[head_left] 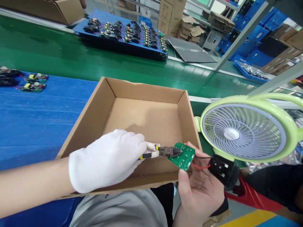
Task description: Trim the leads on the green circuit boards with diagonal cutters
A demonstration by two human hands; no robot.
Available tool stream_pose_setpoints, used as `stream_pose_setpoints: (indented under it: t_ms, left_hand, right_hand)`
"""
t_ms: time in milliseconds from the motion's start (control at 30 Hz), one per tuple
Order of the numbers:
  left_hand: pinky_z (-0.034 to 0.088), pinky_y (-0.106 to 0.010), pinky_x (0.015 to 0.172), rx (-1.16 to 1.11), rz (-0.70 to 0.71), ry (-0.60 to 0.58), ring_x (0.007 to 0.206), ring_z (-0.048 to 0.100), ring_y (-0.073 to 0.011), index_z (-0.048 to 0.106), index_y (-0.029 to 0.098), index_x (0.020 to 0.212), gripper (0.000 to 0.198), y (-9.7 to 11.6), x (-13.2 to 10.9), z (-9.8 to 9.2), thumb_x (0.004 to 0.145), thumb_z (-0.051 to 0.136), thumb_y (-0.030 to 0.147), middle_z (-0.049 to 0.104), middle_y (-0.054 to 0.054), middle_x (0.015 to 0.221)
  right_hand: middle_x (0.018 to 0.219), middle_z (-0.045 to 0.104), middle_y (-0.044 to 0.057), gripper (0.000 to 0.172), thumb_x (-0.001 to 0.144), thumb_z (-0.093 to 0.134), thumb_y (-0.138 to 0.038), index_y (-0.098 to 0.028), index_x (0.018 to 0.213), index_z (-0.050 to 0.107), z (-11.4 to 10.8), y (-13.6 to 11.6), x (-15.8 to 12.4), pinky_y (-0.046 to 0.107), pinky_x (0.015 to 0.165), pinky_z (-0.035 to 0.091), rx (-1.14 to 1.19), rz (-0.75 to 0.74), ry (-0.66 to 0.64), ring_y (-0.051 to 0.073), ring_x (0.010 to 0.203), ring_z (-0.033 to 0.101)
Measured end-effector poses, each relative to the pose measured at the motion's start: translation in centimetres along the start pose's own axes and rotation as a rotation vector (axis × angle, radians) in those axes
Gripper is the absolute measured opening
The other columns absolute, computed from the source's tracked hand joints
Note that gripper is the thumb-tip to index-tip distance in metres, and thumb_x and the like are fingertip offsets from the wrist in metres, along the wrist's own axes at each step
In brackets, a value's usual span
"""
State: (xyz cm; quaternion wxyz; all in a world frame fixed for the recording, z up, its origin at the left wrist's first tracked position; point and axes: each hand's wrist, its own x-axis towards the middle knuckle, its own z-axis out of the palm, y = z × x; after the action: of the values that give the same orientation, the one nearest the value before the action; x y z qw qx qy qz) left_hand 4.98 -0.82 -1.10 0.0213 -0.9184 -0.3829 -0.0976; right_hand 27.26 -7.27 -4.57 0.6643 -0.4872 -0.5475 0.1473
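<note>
Left hand (106,159), in a white glove, clenched around the yellow-tipped handles of small cutters (168,152). The cutter nose points away from that hand toward the right and lies on a green circuit board (185,157).

Right hand (200,189), bare, palm up, grasping the circuit board between thumb and fingertips at its upper edge. Red and black wires (200,166) run from the board across the fingers to a black plug housing (223,171), which rests at the outer side of the right hand.

Both hands sit over the near wall of an open cardboard box (142,91); its floor lies just beyond the left knuckles.

A pale green fan (243,132) stands just beyond the right hand.

Far to the left of the gloved hand, two small boards (34,82) lie on the blue counter (35,119). Well beyond both hands, a blue tray of boards (127,31).
</note>
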Motion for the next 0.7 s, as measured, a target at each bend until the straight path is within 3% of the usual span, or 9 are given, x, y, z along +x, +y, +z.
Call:
stream_pose_setpoints:
  t_ms: [267,467,567,700]
  left_hand:
    - [0.034,-0.039,0.055,-0.006,0.038,0.027,0.052,0.056,-0.0243,0.066,0.025,0.079,0.023,-0.23,-0.07,0.41,0.093,0.058,0.009,0.064,-0.003,0.068]
    - [0.044,-0.039,0.058,0.018,0.094,0.128,0.06,0.063,-0.0258,0.069,0.023,0.084,0.033,-0.45,-0.3,0.33,0.097,0.046,0.002,0.069,-0.006,0.077]
    - [0.045,-0.039,0.06,0.026,0.072,0.124,0.063,0.063,-0.0262,0.069,0.023,0.085,0.033,-0.29,-0.35,0.22,0.095,0.048,0.0,0.07,-0.007,0.08]
    - [0.042,-0.038,0.061,-0.011,0.066,0.099,0.064,0.061,-0.0256,0.068,0.023,0.086,0.029,-0.18,-0.28,0.34,0.092,0.053,-0.001,0.068,-0.006,0.08]
  right_hand:
    - [0.121,0.088,0.015,0.041,0.09,0.085,-0.016,-0.018,0.13,0.077,0.14,-0.24,-0.12,0.034,0.071,0.077,0.0,0.015,0.01,0.029,0.1,0.09]
    - [0.127,0.087,0.015,0.045,0.089,0.085,-0.014,-0.019,0.133,0.075,-0.21,-0.1,-0.32,0.037,0.075,0.078,0.007,0.01,-0.022,0.03,0.108,0.089]
    - [0.124,0.087,0.013,0.044,0.088,0.085,-0.012,-0.019,0.131,0.075,-0.1,-0.21,-0.08,0.032,0.069,0.076,-0.009,-0.013,-0.018,0.028,0.103,0.089]
    - [0.117,0.088,0.013,0.035,0.092,0.084,-0.015,-0.019,0.125,0.075,0.13,-0.45,0.2,0.038,0.07,0.077,-0.092,-0.043,0.001,0.029,0.097,0.09]
